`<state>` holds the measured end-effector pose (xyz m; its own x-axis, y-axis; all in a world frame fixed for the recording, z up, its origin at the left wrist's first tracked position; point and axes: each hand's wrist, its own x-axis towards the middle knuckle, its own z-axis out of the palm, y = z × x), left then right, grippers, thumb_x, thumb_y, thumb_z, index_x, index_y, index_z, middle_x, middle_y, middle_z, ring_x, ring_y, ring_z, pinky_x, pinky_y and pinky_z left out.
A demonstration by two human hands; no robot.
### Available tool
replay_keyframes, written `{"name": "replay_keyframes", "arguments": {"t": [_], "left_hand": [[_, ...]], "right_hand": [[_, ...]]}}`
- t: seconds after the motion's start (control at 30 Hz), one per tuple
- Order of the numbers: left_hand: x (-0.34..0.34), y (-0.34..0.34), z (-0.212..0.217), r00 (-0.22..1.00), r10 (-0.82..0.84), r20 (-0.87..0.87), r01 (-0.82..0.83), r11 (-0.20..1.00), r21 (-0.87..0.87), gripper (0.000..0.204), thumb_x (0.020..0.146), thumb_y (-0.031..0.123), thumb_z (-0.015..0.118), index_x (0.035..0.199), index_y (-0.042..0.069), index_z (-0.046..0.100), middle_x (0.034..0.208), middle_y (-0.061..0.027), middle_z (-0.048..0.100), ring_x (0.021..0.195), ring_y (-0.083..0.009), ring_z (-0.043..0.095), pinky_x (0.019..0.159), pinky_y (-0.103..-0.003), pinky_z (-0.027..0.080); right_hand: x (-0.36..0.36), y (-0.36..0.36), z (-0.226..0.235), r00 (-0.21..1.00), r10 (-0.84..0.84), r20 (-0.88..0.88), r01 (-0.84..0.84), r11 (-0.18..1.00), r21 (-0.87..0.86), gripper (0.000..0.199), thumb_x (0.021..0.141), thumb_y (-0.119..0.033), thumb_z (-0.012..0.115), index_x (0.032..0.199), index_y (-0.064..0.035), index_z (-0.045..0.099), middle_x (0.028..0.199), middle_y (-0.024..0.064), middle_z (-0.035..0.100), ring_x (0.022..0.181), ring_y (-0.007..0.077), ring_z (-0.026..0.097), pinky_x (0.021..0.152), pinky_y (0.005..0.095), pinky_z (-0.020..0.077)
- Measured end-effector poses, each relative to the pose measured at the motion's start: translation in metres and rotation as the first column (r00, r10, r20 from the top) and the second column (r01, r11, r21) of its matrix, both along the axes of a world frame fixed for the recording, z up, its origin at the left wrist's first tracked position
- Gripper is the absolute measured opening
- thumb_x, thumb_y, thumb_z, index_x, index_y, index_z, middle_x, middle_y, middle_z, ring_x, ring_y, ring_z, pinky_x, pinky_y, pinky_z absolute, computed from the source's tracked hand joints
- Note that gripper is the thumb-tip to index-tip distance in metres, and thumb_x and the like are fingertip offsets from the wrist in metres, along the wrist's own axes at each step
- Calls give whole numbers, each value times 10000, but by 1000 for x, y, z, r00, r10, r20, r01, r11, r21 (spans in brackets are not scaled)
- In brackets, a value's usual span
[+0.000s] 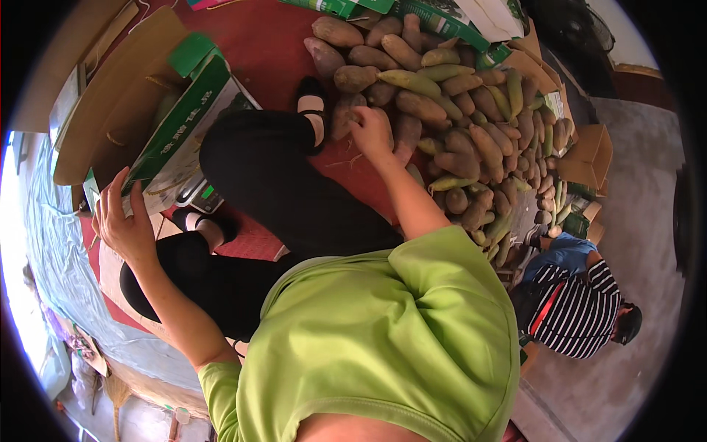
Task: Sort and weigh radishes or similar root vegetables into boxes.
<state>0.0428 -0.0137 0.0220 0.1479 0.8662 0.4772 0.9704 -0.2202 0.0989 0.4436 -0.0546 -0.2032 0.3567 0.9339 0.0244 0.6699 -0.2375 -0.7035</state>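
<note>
My left hand (127,225) is at the near corner of an open cardboard box (185,127) with a green and white printed side. Its fingers are stretched apart and touch the box's edge. My right hand (373,134) reaches to the near left side of a big pile of brown tubers (471,140). Its fingers are curled on a reddish-brown tuber (342,118) beside my shoe; the fingertips are partly hidden. Under the box's side a digital scale (202,196) with a lit green display shows in part.
Several long green-yellow pieces (409,81) lie among the tubers. Empty cartons (585,156) and printed green boxes edge the pile. A person in a striped shirt (574,313) bends at the right. Plastic sheeting (59,243) and a broom (116,390) are at the left. Red covering (272,44) lies underfoot.
</note>
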Motion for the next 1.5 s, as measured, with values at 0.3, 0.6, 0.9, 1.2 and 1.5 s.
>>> {"name": "replay_keyframes", "arguments": {"t": [0.3, 0.6, 0.9, 1.2, 1.5], "left_hand": [[0, 3, -6, 1000, 29, 10, -29, 999, 18, 194, 813, 186, 639, 1005, 174, 659, 936, 25, 662, 880, -176, 605, 806, -336, 412], [4, 4, -11, 997, 69, 16, -70, 996, 46, 172, 812, 168, 638, 983, 163, 657, 930, 30, 662, 871, -178, 612, 848, -345, 400], [3, 5, -12, 997, 72, 12, -73, 996, 56, 164, 812, 166, 639, 975, 158, 659, 910, 19, 663, 857, -188, 613, 841, -345, 405], [2, 2, -7, 999, 48, -17, -48, 999, 25, 185, 832, 156, 620, 1014, 147, 651, 932, 8, 669, 869, -188, 623, 804, -335, 426], [3, -1, 4, 999, 38, -15, -38, 999, 34, 177, 778, 161, 662, 954, 143, 664, 913, 0, 654, 859, -198, 601, 765, -336, 403]], "right_hand": [[139, -105, -5, 785, -36, 619, 472, 682, -559, 545, 768, -286, 659, 1258, -215, 432, 1322, 73, 377, 1191, 307, 394, 894, 469, 422], [208, -134, 10, 777, 112, 619, 539, 388, -748, 831, 776, -176, 669, 1438, -272, 176, 1485, 16, 183, 1355, 281, 208, 975, 471, 364], [215, -145, -1, 637, 289, 715, 590, 414, -693, 403, 849, -216, 573, 1228, -195, 435, 1239, 52, 417, 1155, 241, 422, 852, 420, 449], [165, -129, 13, 797, 193, 572, 494, 337, -801, 519, 730, -270, 669, 1187, -83, 511, 1201, 88, 513, 1138, 279, 499, 865, 422, 466], [97, -118, -12, 666, -688, -289, 197, 536, -821, 591, 616, -379, 759, 1090, -82, 568, 1016, 53, 600, 924, 194, 575, 727, 384, 459]]}}
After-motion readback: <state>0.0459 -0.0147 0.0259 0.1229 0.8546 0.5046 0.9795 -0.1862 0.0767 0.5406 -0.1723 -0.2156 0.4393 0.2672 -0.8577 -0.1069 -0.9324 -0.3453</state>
